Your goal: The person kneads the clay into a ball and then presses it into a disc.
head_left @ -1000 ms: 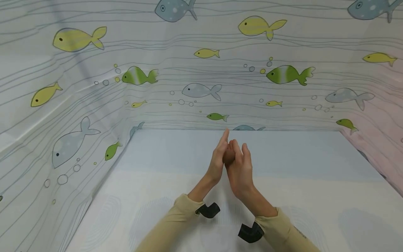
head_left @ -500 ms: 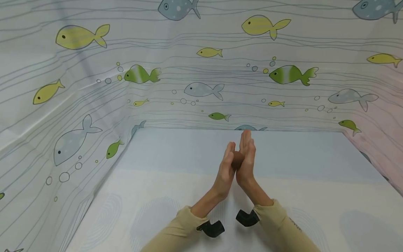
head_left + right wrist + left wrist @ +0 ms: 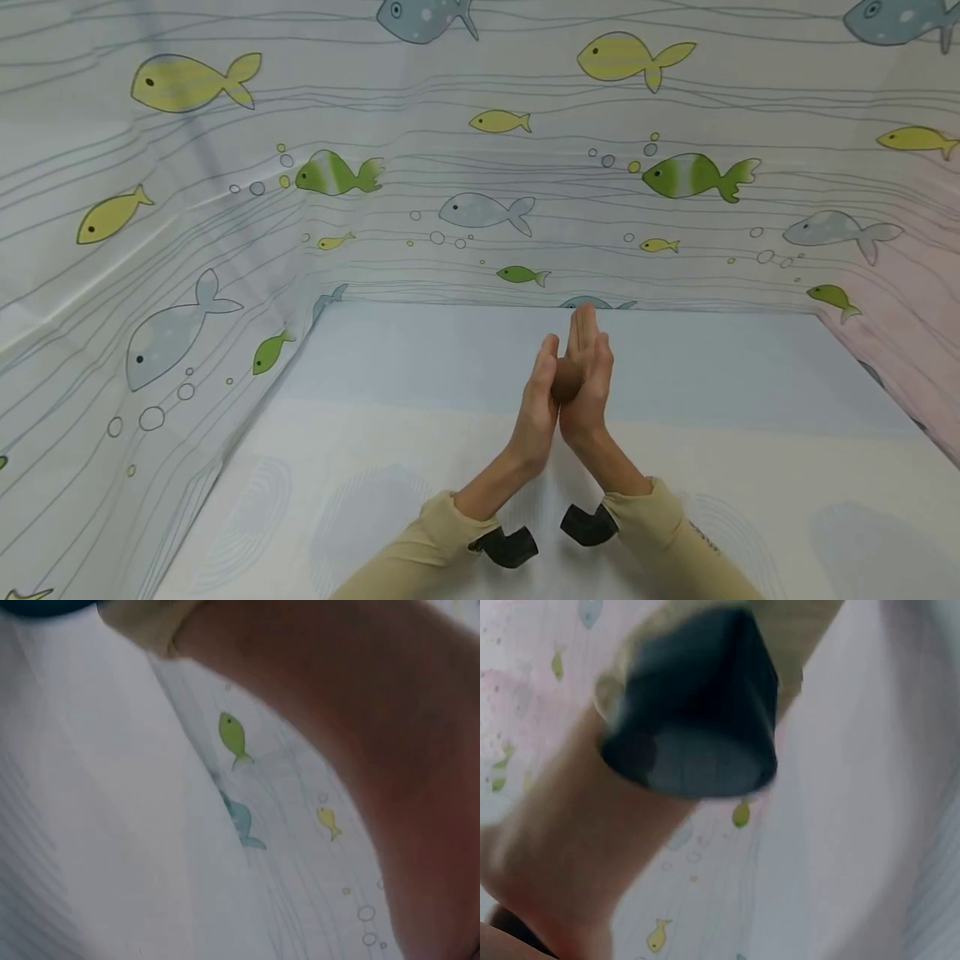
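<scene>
A round brown ball [image 3: 567, 382], smooth and matte, sits between the two palms in the head view. My left hand [image 3: 535, 417] presses on it from the left with straight fingers pointing up and away. From the other side my right hand [image 3: 588, 392] lies flat against it, its straight fingers reaching a little farther than the left ones. The heels of both hands come close together below the ball. In the left wrist view a dark sliver of the ball [image 3: 516, 930] shows at the lower left beside the hand; the right wrist view shows mostly wrist and forearm.
Below the hands spreads a white and pale blue table [image 3: 420, 358]. A curtain [image 3: 360, 233] printed with fish hangs behind and at the left, with a pinkish part at the right. Black curved wrist mounts [image 3: 510, 547] stick out inward from beige sleeves [image 3: 420, 542].
Over the second, the right hand slid forward and the left hand drew back, rolling the ball between the palms. Both shifted slightly right. In the last half second they hardly moved.
</scene>
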{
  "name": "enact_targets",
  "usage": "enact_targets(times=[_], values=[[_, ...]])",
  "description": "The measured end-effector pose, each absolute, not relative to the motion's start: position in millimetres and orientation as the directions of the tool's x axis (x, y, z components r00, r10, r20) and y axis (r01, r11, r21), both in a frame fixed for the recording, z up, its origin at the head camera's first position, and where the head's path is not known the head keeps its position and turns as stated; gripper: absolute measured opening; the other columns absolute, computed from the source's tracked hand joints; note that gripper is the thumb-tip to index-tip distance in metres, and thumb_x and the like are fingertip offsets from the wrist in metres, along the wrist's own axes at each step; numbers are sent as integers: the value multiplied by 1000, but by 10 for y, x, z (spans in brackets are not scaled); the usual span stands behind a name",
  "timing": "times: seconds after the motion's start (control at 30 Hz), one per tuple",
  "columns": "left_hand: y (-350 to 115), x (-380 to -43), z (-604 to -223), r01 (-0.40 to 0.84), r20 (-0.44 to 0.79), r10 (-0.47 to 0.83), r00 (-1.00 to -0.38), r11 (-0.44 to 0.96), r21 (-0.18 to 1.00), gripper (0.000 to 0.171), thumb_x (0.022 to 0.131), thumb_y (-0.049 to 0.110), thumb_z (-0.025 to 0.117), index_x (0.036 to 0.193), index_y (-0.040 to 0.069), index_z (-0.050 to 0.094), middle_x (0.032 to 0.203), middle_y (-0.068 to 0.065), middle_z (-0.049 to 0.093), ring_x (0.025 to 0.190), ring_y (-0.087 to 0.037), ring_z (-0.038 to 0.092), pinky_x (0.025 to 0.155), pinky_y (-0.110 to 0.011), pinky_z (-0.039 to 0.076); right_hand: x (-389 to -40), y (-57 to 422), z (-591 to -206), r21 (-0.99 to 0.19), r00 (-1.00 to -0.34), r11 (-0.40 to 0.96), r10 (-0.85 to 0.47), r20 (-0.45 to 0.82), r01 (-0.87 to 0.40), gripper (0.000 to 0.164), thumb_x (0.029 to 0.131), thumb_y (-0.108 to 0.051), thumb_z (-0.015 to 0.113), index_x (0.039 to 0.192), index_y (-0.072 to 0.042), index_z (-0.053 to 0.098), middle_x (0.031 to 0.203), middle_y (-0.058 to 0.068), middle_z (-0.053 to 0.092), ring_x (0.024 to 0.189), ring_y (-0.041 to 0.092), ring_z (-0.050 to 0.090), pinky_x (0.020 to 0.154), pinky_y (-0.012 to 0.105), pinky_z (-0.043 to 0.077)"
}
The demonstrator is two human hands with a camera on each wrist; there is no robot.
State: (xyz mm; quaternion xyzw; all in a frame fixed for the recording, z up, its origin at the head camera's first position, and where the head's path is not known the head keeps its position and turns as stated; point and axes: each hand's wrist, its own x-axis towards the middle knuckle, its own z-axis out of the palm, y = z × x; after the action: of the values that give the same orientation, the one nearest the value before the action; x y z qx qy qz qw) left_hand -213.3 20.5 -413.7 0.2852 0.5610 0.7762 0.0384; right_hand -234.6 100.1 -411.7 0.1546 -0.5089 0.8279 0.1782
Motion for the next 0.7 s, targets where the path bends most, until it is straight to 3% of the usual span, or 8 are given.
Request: enact_targets(times=[0.33, 0.5, 0.7], values=[[170, -2431, -4147, 300, 348, 174, -921, -251, 920, 68, 104, 43, 19, 159, 4, 10, 166, -6, 11, 152, -19, 8, 123, -42, 9, -2033, 830, -4101, -862, -939, -383, 47, 341, -332, 76, 103, -54, 16, 159, -8, -5, 166, 1, -4, 153, 16, -3, 123, 41, 2], [104, -2543, -4050, 328, 355, 145, -924, -179, 928, 70, 102, 46, 22, 159, 6, 11, 166, -5, 11, 152, -21, 10, 122, -44, 10, -1968, 798, -4154, -918, -954, -277, -14, 300, -285, 77, 102, -59, 7, 158, -11, -12, 166, 3, -5, 153, 20, -5, 122, 50, 1], [124, -2451, -4030, 389, 405, 194, -893, -116, 914, 71, 102, 48, 20, 159, 9, 8, 165, -2, 8, 152, -17, 6, 122, -45, 5, -2078, 862, -4139, -935, -956, -199, 37, 292, -293, 80, 100, -64, 9, 158, -12, -10, 166, 5, -5, 153, 20, -5, 121, 50, -1]])
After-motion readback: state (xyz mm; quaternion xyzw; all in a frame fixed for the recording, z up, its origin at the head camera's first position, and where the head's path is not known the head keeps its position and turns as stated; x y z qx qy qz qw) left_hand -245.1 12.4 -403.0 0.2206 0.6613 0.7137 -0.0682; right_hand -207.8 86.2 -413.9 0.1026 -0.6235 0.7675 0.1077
